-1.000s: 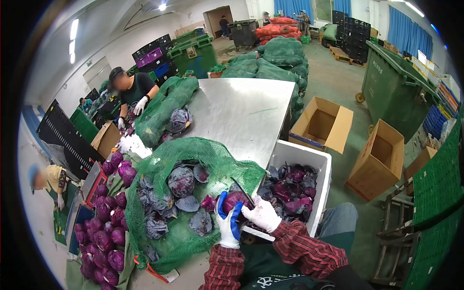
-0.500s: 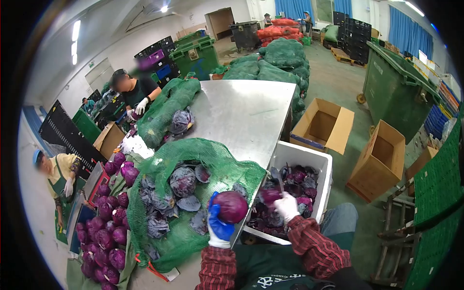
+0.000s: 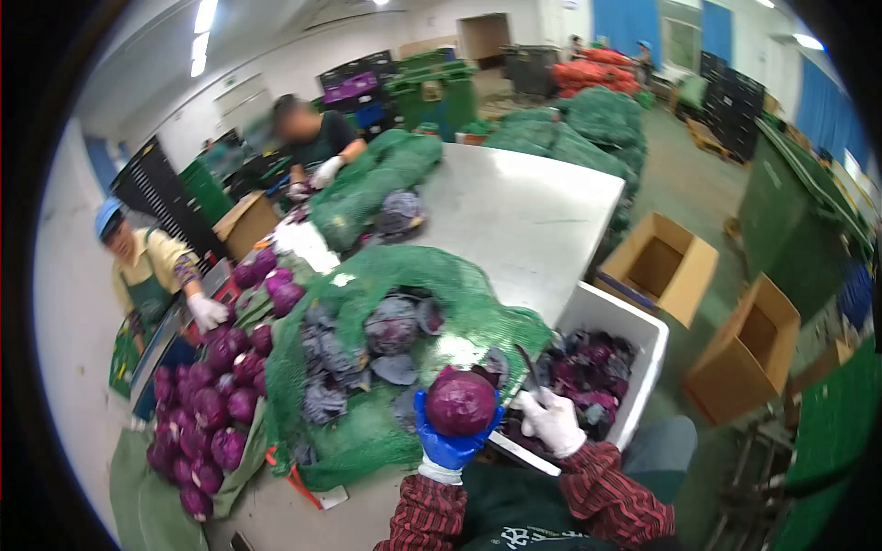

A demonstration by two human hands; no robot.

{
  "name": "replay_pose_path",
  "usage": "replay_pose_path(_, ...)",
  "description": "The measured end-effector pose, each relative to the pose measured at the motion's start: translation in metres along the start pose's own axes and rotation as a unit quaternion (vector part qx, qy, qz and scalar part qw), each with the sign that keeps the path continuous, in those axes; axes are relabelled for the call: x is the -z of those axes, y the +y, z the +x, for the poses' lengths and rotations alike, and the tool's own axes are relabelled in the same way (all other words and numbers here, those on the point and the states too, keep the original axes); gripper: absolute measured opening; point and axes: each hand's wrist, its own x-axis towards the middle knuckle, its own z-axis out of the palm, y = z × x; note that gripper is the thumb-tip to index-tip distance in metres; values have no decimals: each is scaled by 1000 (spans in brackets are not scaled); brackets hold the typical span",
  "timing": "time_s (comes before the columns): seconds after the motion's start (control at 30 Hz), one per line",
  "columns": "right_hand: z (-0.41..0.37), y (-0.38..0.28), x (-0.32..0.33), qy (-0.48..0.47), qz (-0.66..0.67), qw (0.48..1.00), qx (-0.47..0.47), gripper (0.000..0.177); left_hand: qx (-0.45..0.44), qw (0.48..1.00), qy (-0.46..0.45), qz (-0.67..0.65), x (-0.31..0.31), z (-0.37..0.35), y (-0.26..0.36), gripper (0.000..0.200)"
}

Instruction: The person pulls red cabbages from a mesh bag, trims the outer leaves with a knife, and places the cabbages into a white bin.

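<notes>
Left hand [image 3: 448,447], blue-gloved, is cupping a peeled red cabbage [image 3: 461,401] from below, palm up, at the desk [image 3: 524,216] edge beside the green net sack [image 3: 358,441]. Right hand [image 3: 553,422], white-gloved, is gripping a knife [image 3: 529,367], blade pointing up over the white crate [image 3: 627,317]. White print on the apron [image 3: 496,500] is reading too blurred to make out.

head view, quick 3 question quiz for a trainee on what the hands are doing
1. True or false: the left hand holds a red cabbage.
2. The right hand grips: A knife, B brush, C tape?
3. Fill in: the purple leaf trimmings lie in the white ___.
Key: 1 true; 2 A; 3 box.
</notes>
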Motion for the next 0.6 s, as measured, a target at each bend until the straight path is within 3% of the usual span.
replay_pose_path(0.03, -1, -4, 0, 11, 3, 1000, -19, 18, 5, 999, -12, -38, -7, -8, 7, 70)
replay_pose_path(0.07, 0, -8, 3, 23, 7, 1000, -9, 18, -40, 997, -37, 54, -8, -14, 20, 67)
replay_pose_path(0.17, 13, 15, 19, 69, 49, 996, 0, 18, -151, 986, -42, 59, -44, -56, 70, 68)
replay_pose_path(0.23, 14, 25, 37, 93, 4, 995, -24, 19, -245, 959, -55, 129, -61, -88, 113, 71)
replay_pose_path(0.33, 17, 56, 61, 88, -24, 994, -52, 26, -363, 915, -15, 174, -84, -132, 185, 76)
replay_pose_path(0.5, 16, 83, 74, 57, -51, 995, -70, 33, -438, 887, 37, 144, -77, -181, 308, 68)
replay_pose_path(0.6, 22, 110, 80, 61, -61, 994, -69, 33, -552, 811, 100, 166, -73, -204, 377, 68)
